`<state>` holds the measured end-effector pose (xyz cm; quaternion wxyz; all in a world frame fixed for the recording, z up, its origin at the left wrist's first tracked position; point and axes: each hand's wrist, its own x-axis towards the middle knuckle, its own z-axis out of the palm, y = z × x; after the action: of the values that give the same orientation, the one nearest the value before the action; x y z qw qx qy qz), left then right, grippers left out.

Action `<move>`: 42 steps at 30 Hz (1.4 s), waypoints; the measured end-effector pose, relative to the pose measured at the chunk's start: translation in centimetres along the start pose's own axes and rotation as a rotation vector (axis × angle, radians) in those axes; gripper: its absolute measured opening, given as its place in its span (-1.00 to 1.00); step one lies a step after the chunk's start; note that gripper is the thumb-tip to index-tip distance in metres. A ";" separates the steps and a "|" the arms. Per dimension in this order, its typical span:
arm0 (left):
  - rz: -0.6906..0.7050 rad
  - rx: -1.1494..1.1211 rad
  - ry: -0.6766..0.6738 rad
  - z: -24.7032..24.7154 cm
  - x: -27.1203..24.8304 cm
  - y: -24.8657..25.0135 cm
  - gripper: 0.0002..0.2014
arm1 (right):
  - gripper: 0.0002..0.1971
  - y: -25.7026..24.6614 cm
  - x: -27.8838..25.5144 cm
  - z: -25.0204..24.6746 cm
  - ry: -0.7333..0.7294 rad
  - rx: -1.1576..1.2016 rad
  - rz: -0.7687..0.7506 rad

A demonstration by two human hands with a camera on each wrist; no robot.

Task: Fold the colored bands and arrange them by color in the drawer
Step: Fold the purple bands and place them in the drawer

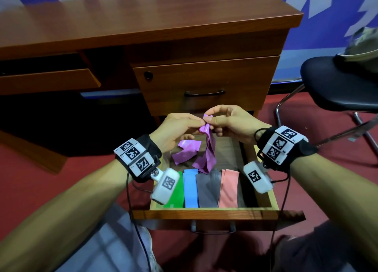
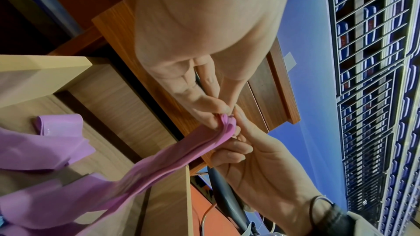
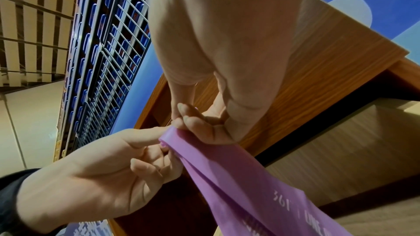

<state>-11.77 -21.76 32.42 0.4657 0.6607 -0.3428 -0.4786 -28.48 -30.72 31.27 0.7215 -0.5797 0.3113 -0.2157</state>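
Note:
Both hands meet above the open drawer and pinch the top end of a purple band. My left hand holds it from the left, my right hand from the right. The band hangs crumpled, its lower end resting inside the drawer. In the wrist views the bunched end of the band sits between thumbs and fingertips of the left hand and the right hand. A second purple band lies loose in the drawer. Folded green, blue, grey and pink bands lie side by side at the front.
The drawer belongs to a brown wooden desk; the upper drawer with a dark handle is shut. A black chair stands at the right on red carpet. My knees are below the drawer front.

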 end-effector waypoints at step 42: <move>-0.025 -0.221 0.307 -0.9 0.4 1.1 -0.86 | -0.79 7.7 3.2 -1.8 -0.157 -1.490 0.588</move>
<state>-10.83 -22.21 33.43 0.5764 0.6750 -0.2045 -0.4127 -27.82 -32.33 22.88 0.1919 -0.8164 0.4617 0.2889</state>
